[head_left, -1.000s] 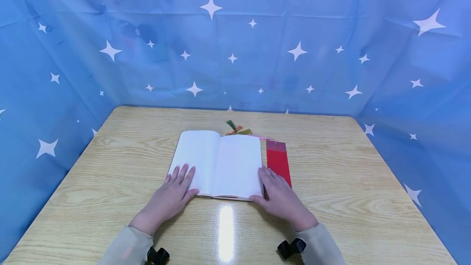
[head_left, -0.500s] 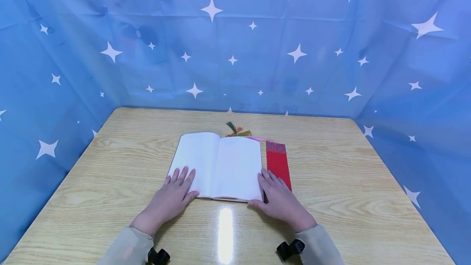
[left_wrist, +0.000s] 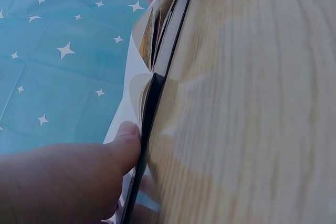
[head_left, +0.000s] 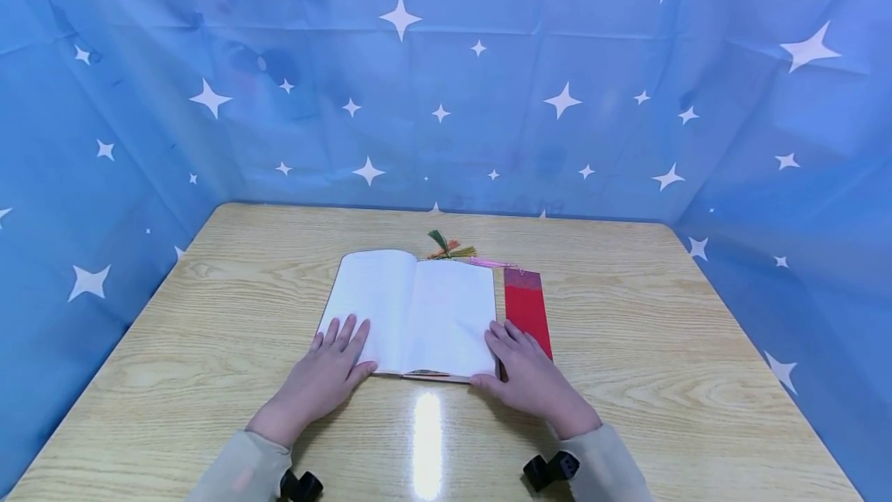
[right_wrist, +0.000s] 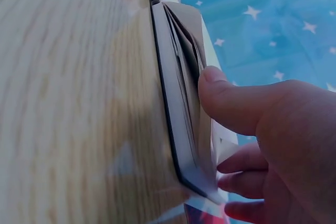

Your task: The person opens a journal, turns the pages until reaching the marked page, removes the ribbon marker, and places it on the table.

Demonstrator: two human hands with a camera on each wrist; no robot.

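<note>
An open book (head_left: 451,316) with blank-looking white pages and a dark cover lies on the wooden table. My left hand (head_left: 322,378) rests on the lower left page with its fingers spread, thumb near the bottom edge. My right hand (head_left: 530,378) lies over the lower right corner, fingertips on the page's outer edge. In the right wrist view, the right thumb (right_wrist: 231,98) touches the bottom edges of the pages, which stand slightly apart. Right of the book lies a red bookmark (head_left: 527,308), its near end partly hidden by the right hand.
Green, orange and yellow tassels (head_left: 451,248) stick out past the book's top edge. A pink cord (head_left: 491,263) runs from there toward the red bookmark. Blue cloth (head_left: 446,138) with white stars hangs behind and beside the table (head_left: 279,285).
My right fingertips have shifted slightly left onto the page edge, and the gap under the right page at the bottom shows a little wider. The left hand stays in place.
</note>
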